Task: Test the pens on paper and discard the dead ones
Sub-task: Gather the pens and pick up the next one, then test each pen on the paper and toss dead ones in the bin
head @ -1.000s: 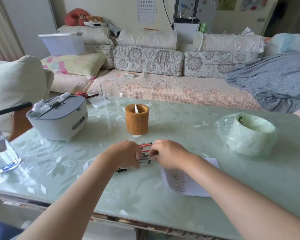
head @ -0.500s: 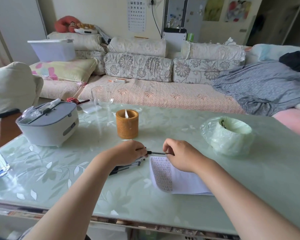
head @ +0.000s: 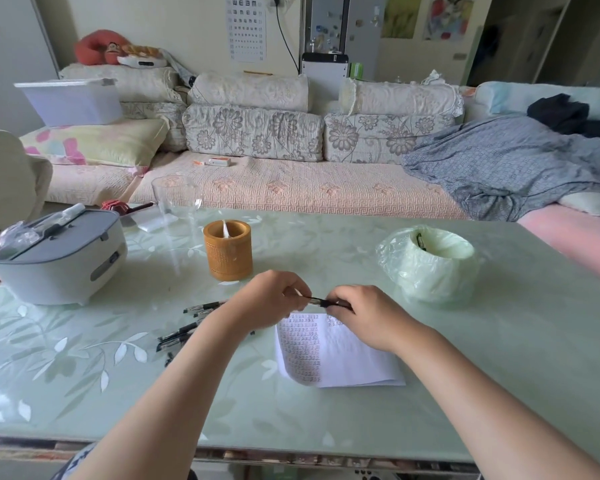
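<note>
Pen (head: 321, 301) now lifted; left hand (head: 274, 301), right hand (head: 368, 317) pinching.

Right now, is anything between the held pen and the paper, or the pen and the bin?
Nothing visible. The left hand and right hand hold the pen over the far edge of the paper; only bare table lies toward the lined bin.

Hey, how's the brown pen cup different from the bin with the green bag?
The brown pen cup is narrower with a bare textured wall; the bin is wider and wrapped in a pale green bag. The cup stands left of the bin. A white item pokes from the cup; something dark shows inside the bin's rim. Both are round, open-topped and upright on the table.
</note>
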